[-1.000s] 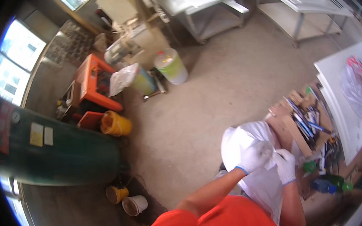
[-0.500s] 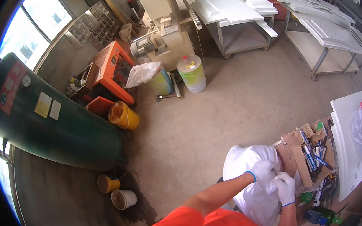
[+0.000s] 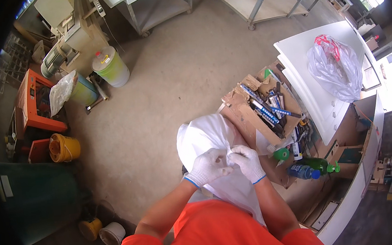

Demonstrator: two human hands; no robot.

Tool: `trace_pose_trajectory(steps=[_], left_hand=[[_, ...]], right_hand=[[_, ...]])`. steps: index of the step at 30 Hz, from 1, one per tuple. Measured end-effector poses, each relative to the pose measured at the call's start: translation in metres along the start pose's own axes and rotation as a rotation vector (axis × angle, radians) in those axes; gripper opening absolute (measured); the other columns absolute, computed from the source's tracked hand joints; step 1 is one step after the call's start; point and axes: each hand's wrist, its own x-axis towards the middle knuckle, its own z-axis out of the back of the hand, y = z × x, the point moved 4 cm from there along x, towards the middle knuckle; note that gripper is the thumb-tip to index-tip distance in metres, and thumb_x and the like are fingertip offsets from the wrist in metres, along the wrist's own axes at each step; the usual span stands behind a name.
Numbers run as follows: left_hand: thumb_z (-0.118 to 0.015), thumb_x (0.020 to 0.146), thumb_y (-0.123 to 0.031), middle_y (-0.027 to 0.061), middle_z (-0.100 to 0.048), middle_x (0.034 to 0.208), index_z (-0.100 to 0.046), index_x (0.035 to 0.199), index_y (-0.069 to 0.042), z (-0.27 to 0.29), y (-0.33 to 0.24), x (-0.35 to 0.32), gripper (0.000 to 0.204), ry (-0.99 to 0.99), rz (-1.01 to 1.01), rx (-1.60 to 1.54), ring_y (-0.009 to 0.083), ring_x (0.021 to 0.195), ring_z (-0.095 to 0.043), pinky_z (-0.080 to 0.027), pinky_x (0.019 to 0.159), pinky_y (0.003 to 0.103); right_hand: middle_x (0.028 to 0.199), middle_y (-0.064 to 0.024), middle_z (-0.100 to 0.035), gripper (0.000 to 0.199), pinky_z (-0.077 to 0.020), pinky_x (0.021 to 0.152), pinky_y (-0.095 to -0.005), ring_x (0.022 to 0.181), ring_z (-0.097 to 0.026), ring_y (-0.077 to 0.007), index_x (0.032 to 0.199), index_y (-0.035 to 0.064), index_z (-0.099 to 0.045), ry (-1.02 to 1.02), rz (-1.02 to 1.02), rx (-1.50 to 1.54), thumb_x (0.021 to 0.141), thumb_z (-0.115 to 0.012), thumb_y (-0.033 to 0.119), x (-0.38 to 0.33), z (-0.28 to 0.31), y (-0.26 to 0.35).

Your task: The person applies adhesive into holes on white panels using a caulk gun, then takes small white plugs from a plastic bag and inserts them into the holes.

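Observation:
A bulky white sheet-like sack (image 3: 202, 133) lies in front of my body, its thin material bunched into folds near the middle. My left hand (image 3: 207, 165), in a white knit glove with a blue cuff edge, is closed at these folds, thumb and fingers curled together. Opposite it, my right hand (image 3: 248, 163), gloved the same way, pinches the gathered material. The fingertips of both hands come close together there. Whatever lies inside or under the sack is hidden.
To the right, a cardboard box (image 3: 239, 103) holds several markers and tubes. Beside it lie a blue-capped bottle (image 3: 303, 171), a green bottle (image 3: 320, 164) and a white panel (image 3: 294, 61) carrying a plastic bag (image 3: 335, 69). Buckets (image 3: 65, 148) and machinery stand at the left.
The view has turned to the right, so the bench and box now sit nearer the middle. Both hands stay at the white sack's folds; the left hand's fingers now form a rounder curl.

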Motion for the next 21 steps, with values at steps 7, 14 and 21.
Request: trace_pose_trajectory(steps=[7,14,21], left_hand=[[-0.072,0.095,-0.014,0.0132,-0.076,0.1,-0.07,0.122,0.0,-0.035,0.037,-0.015,0.031,-0.105,0.191,-0.289,0.02,0.087,-0.077,-0.061,0.077,0.034],[-0.053,0.1,-0.001,0.0063,-0.07,0.097,-0.063,0.135,0.003,-0.028,0.051,-0.017,0.037,-0.108,0.358,-0.956,0.013,0.076,-0.065,-0.056,0.072,0.029],[-0.06,0.105,-0.021,0.0037,-0.07,0.103,-0.064,0.14,0.001,-0.025,0.05,-0.014,0.042,0.008,0.377,-1.057,0.012,0.086,-0.065,-0.054,0.078,0.03]], right_hand=[[0.104,-0.0092,-0.079,0.027,-0.0565,0.088,-0.0303,0.097,-0.073,-0.0147,0.114,-0.0046,-0.077,-0.123,-0.119,0.17,0.097,-0.074,0.016,0.003,-0.001,-0.004],[0.112,-0.0133,-0.079,0.044,-0.0587,0.09,-0.0338,0.099,-0.075,-0.0194,0.124,-0.0034,-0.073,-0.05,0.121,-0.264,0.09,-0.085,0.023,0.028,-0.025,0.001],[0.115,-0.0158,-0.079,0.047,-0.0585,0.093,-0.0345,0.105,-0.074,-0.0213,0.127,-0.0032,-0.073,0.013,0.031,-0.257,0.089,-0.086,0.023,0.031,-0.038,0.001]])
